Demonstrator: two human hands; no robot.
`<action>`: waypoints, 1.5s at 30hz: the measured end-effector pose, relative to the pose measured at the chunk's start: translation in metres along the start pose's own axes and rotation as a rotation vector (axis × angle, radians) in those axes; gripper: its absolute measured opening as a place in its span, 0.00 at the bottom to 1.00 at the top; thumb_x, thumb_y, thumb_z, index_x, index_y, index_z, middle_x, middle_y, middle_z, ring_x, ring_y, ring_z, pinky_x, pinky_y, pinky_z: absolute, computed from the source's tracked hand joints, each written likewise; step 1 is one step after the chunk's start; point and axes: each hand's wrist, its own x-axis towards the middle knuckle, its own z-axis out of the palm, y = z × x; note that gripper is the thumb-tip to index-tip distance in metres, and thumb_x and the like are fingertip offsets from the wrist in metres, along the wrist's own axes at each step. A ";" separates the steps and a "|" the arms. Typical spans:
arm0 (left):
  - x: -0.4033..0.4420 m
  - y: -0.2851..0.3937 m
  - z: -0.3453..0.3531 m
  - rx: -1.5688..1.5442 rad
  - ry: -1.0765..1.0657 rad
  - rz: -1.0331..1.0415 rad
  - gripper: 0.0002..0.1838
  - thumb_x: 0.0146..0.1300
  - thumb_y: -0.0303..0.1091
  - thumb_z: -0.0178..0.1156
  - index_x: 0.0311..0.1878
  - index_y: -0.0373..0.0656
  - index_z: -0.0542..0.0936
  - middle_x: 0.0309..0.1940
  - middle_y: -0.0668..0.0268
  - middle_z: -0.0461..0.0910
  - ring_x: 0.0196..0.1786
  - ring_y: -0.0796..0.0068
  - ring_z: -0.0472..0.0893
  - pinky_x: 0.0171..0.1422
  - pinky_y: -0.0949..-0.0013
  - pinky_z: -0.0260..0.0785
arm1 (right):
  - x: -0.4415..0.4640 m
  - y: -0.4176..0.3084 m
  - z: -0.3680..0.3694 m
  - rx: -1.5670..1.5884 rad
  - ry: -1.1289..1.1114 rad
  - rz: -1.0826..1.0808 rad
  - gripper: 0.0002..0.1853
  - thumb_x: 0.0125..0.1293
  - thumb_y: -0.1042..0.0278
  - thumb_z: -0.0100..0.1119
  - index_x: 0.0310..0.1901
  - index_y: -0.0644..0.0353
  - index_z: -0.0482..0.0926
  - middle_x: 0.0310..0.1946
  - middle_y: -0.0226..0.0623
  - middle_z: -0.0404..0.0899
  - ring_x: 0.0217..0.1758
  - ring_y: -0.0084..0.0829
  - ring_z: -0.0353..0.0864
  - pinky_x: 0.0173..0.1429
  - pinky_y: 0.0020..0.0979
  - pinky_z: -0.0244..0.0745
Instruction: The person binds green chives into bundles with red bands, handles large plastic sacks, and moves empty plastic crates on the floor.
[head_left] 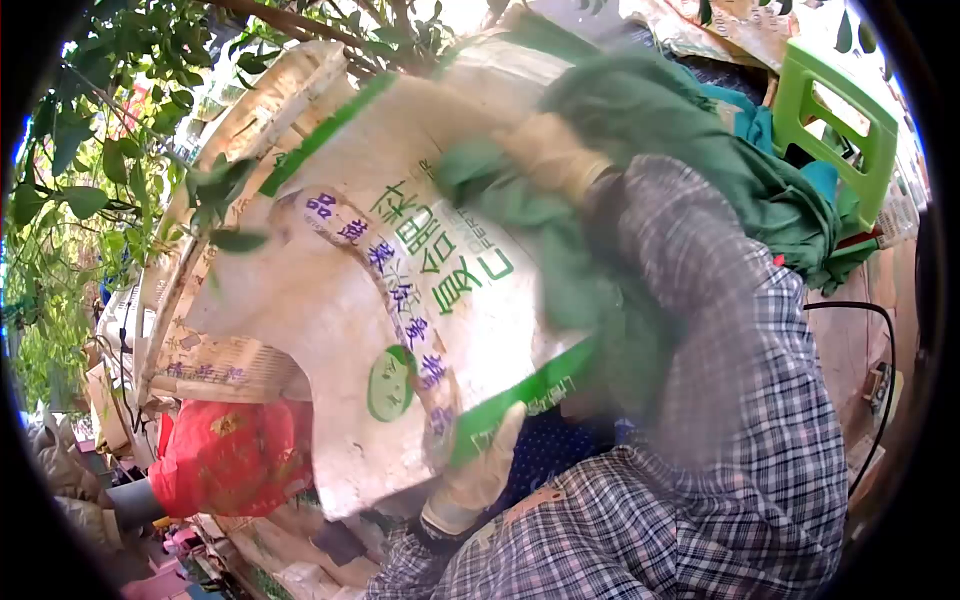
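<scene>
A white woven fertilizer sack with green bands and green and purple lettering spreads across the middle of the view. My left hand, in a pale glove, grips the sack's lower edge near a green band. My right hand, gloved too and blurred by motion, is over the sack's upper part. Bunched around it is a green cloth, which the hand appears to hold; the fingers are smeared. More green cloth lies heaped beyond my right forearm.
A green plastic stool lies tipped at the upper right, near a black cable. Another, brownish sack stands behind the white one. At the lower left is a red bag. Leafy branches hang on the left.
</scene>
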 end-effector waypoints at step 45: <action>-0.155 -0.248 0.080 -0.213 -0.059 -0.944 0.15 0.62 0.35 0.60 0.48 0.36 0.76 0.31 0.57 0.79 0.38 0.63 0.79 0.59 0.58 0.68 | -0.124 -0.060 -0.036 -0.048 -0.619 -0.340 0.34 0.54 0.51 0.66 0.65 0.39 0.69 0.72 0.39 0.54 0.74 0.66 0.43 0.69 0.68 0.48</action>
